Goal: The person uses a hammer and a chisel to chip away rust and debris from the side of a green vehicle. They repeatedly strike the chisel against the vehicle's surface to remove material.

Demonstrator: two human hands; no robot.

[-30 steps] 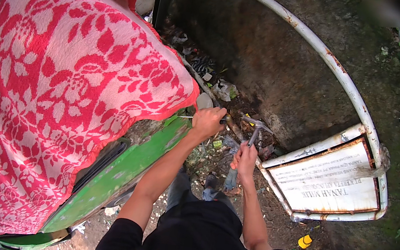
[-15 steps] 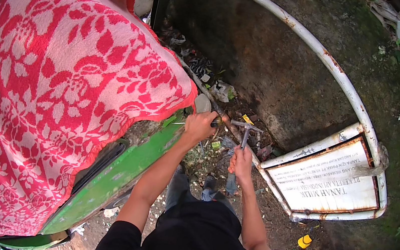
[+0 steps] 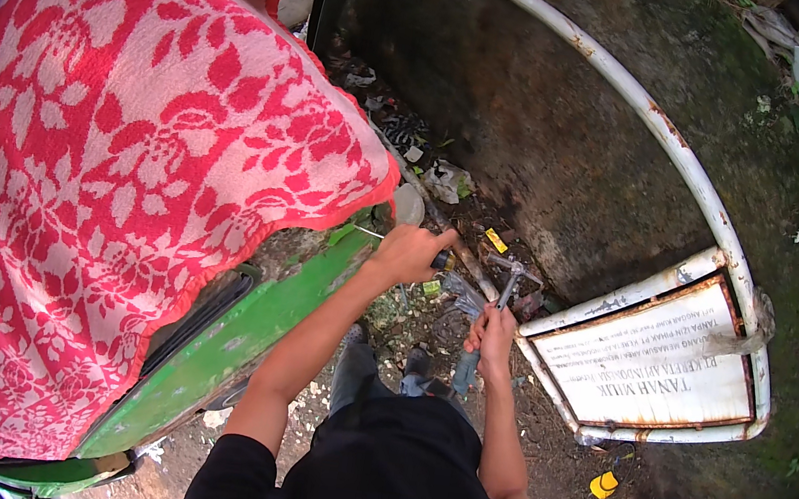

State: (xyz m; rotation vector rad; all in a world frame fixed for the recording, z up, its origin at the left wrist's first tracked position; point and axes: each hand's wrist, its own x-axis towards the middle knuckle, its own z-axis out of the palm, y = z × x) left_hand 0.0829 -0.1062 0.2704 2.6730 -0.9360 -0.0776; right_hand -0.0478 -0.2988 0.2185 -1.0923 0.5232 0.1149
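My left hand [image 3: 409,251] is closed around a tool with a dark handle [image 3: 441,261] and a thin metal shaft [image 3: 370,231], whose far end lies near the edge of the green metal panel [image 3: 266,308] at my left. To its right, my right hand [image 3: 494,331] is wrapped around the shaft of a hammer [image 3: 516,271], its metal head raised upward beside the dark handle. A pink and red floral blanket [image 3: 139,155] drapes over the green panel, hiding much of it.
A rusty pipe [image 3: 473,264] runs behind my hands. A white sign [image 3: 653,359] in a rusted tube frame leans on a dark mossy wall [image 3: 527,125]. Litter [image 3: 447,183] and a yellow object [image 3: 603,484] lie on the dirt. My feet [image 3: 417,361] stand below.
Over the last half second, my left hand has shifted slightly right with its tool, and my right hand and the hammer have moved slightly right and down.
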